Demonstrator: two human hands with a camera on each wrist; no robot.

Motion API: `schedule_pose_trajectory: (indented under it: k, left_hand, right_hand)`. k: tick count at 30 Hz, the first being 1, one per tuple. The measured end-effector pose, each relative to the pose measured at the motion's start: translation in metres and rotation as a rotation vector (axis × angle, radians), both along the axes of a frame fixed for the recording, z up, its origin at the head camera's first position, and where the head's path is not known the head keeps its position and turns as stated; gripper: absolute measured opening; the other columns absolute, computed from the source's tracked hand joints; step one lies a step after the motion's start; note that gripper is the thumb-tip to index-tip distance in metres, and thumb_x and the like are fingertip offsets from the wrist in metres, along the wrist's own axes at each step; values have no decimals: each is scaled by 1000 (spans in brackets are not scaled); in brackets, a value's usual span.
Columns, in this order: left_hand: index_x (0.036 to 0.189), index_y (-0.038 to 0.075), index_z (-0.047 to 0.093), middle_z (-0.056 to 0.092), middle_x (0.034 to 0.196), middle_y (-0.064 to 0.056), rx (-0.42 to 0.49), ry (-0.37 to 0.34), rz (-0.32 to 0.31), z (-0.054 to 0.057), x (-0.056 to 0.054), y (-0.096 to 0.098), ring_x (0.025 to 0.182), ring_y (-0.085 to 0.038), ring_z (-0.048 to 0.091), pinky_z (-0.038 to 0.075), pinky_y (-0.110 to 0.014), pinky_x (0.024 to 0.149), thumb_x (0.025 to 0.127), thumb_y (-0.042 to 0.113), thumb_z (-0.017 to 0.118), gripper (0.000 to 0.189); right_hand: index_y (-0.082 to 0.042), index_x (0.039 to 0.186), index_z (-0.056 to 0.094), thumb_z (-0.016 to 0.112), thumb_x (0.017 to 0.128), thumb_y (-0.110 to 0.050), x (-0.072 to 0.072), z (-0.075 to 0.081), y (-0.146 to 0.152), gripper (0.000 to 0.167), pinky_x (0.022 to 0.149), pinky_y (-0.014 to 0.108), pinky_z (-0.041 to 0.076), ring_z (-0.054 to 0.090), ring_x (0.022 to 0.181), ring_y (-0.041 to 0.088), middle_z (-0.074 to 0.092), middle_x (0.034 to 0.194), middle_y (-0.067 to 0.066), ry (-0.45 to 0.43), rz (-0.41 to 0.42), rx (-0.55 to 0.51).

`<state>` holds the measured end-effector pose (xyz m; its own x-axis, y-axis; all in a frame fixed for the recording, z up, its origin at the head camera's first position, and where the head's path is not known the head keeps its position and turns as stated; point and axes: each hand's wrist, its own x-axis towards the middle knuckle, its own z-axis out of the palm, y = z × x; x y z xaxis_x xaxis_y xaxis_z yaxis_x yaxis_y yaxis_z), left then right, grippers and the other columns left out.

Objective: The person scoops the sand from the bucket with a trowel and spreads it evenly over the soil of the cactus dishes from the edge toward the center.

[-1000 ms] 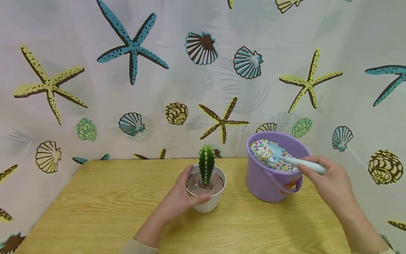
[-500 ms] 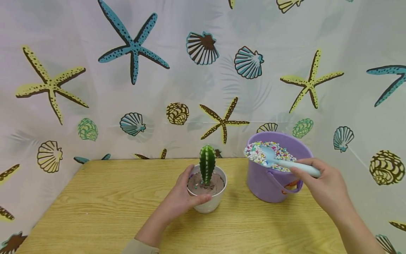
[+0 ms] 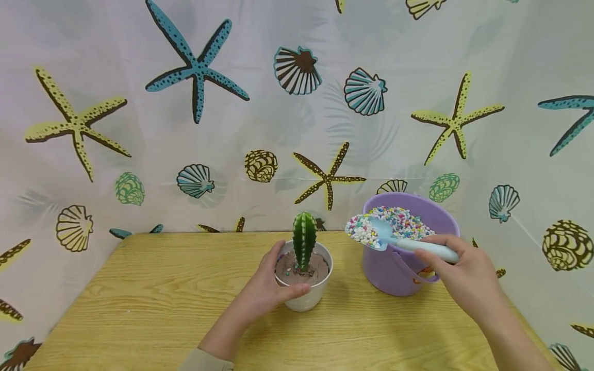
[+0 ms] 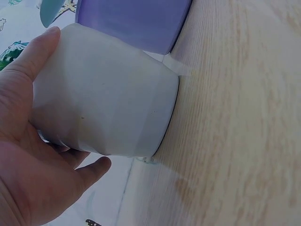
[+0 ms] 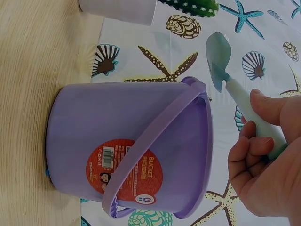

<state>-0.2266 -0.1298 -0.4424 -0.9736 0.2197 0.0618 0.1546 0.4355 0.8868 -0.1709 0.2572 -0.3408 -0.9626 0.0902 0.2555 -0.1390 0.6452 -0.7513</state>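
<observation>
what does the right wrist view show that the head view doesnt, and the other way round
Only right wrist: the barcode and the word BUCKET on the red label, plus the underside of the scoop.

Only head: the left hand gripping the white pot, brown soil, and colorful granules in scoop and purple bucket.

Both: the right hand, cactus, wooden table and patterned backdrop, plus at least part of scoop, bucket and pot.

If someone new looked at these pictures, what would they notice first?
Probably the pale blue scoop, heaped with colourful beads, in the right grip above the left edge of the purple bucket. Next, the green cactus standing in its white pot to the bucket's left. Behind them, bold starfish and shells spread across the pale cloth.
</observation>
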Motion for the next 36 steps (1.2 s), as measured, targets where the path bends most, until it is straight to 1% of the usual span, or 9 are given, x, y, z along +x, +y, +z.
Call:
schedule_pose_trajectory:
  k: [4, 7, 9, 14, 20, 24, 28, 34, 36]
  left_hand:
    - [178, 18, 15, 23, 178, -21, 12, 5, -5, -1, -1, 0, 159, -46, 34, 35, -70, 123, 86, 50, 96, 126]
    - [178, 18, 15, 23, 178, -21, 11, 7, -5, -2, -1, -1, 159, -46, 34, 35, -71, 122, 86, 51, 96, 126]
    - [178, 18, 15, 23, 178, -21, 9, 7, -4, -1, 0, -1, 159, -47, 34, 36, -71, 122, 86, 51, 96, 126]
    - [178, 19, 14, 22, 179, -20, 7, 8, -6, -1, 0, -2, 160, -46, 33, 35, -71, 123, 86, 53, 95, 127]
    - [178, 20, 13, 22, 179, -18, 3, 12, -10, -2, 0, -2, 160, -44, 32, 34, -70, 124, 84, 56, 95, 130]
    - [178, 20, 12, 22, 179, -18, 4, 11, -9, -4, 0, -2, 160, -43, 32, 34, -69, 124, 83, 57, 96, 132]
    - [178, 20, 13, 22, 179, -18, 3, 10, -6, -3, 0, -2, 160, -44, 32, 34, -69, 124, 84, 57, 96, 132]
    - [178, 19, 14, 22, 179, -19, 2, 15, -4, -3, 1, -2, 160, -46, 33, 35, -70, 123, 84, 56, 95, 130]
    - [178, 20, 13, 22, 179, -18, 5, 11, -2, -2, 1, -1, 160, -46, 32, 35, -70, 123, 84, 56, 95, 130]
  right_hand:
    - [-20, 125, 79, 81, 101, -51, 1, -2, -5, 39, 74, 31, 59, 76, 96, 22, 76, 116, 8, 6, 27, -30]
    - [-20, 124, 79, 81, 101, -51, 3, -3, -10, 39, 78, 31, 61, 79, 94, 22, 76, 118, 7, 4, 46, -55]
    - [-20, 123, 79, 82, 101, -50, 4, -3, -13, 38, 78, 30, 62, 81, 91, 23, 78, 113, 7, 12, 54, -56]
    - [-19, 120, 80, 83, 101, -45, 7, -5, -19, 32, 69, 30, 58, 79, 83, 18, 80, 97, 4, 54, 52, -9]
    - [-20, 120, 80, 84, 100, -45, 7, -8, -24, 32, 63, 30, 54, 71, 78, 20, 77, 91, 3, 38, 64, -3]
    - [-22, 119, 79, 83, 100, -47, 8, -10, -27, 32, 61, 31, 50, 63, 76, 21, 73, 92, 3, 36, 55, 35]
    - [-25, 118, 80, 83, 101, -47, 8, -13, -29, 28, 62, 31, 49, 57, 75, 20, 68, 93, 2, 63, 58, 75]
    - [-24, 114, 81, 86, 99, -38, 6, -20, -34, 21, 59, 29, 48, 54, 68, 16, 66, 86, -1, 123, 85, 79]
    - [-23, 115, 81, 87, 99, -37, 6, -22, -35, 22, 59, 29, 47, 54, 69, 15, 67, 88, -3, 130, 85, 85]
